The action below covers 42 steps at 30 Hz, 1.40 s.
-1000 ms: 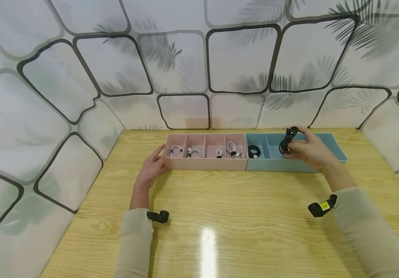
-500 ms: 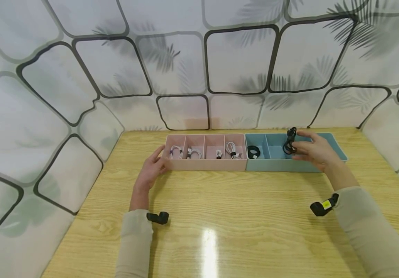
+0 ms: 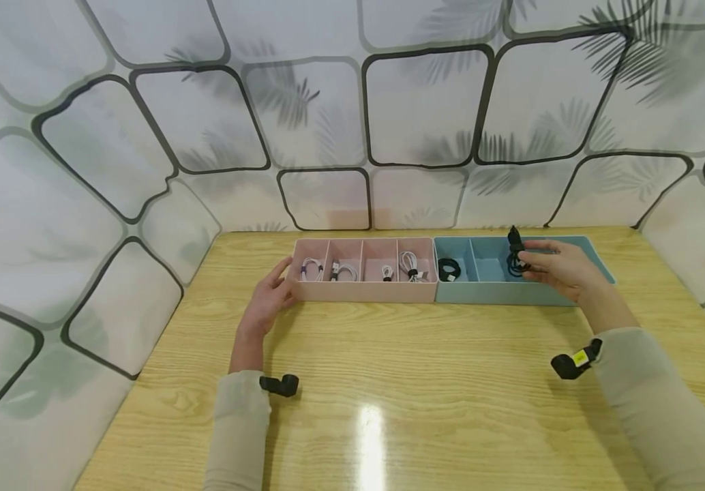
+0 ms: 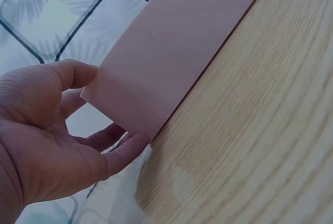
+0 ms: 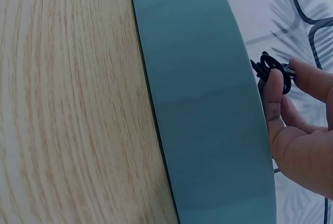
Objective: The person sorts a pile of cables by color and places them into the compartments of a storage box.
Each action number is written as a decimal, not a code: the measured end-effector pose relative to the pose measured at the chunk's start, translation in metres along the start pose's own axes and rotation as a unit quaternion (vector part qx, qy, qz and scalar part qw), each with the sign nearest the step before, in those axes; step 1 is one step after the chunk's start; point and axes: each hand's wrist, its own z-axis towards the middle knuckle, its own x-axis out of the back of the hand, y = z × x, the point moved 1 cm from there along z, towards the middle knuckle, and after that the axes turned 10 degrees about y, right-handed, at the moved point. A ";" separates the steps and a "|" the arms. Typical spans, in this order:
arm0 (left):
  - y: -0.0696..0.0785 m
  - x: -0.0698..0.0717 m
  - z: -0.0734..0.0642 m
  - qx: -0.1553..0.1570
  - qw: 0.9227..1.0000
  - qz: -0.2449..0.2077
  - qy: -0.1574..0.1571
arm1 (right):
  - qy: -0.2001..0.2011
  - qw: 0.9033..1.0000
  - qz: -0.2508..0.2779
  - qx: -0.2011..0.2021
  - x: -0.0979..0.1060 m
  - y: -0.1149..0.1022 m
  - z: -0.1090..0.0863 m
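My left hand (image 3: 264, 301) holds the left end of a long pink divided box (image 3: 365, 292), its bent fingers at the end wall and front corner. In the left wrist view the fingertips (image 4: 140, 141) lie at the box's lower corner. A bundled black cable (image 3: 515, 254) is pinched between thumb and fingers of my right hand (image 3: 564, 271). It hangs upright over the wide compartment of the blue box (image 3: 500, 293), its lower loops overlapping the inside. In the right wrist view, the black loops (image 5: 274, 71) show above the blue rim, with part of the bundle hidden behind the thumb.
Tied white cables (image 3: 312, 269) lie in the pink compartments. A coiled black cable (image 3: 448, 269) sits in the blue box's left compartment. Both boxes stand end to end on the wooden table (image 3: 414, 368), near the patterned wall covering (image 3: 426, 109).
My right hand has shifted slightly right with the black cable, which now hangs more upright and a little lower over the blue box. The left hand stays at the pink box's end.
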 end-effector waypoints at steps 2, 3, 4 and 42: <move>0.000 0.000 0.000 0.000 1.000 0.002 -0.001 | -0.003 1.000 0.007 -0.002 0.000 0.000 0.000; 0.000 0.000 0.000 0.000 1.000 0.003 -0.001 | -0.004 1.000 0.010 -0.003 0.000 0.000 0.000; 0.000 0.000 0.000 -0.001 1.000 0.004 -0.002 | -0.004 1.000 0.012 -0.005 0.000 0.001 0.000; 0.000 0.000 0.000 0.005 1.000 0.012 0.006 | 0.013 1.000 -0.012 0.005 0.000 0.004 0.010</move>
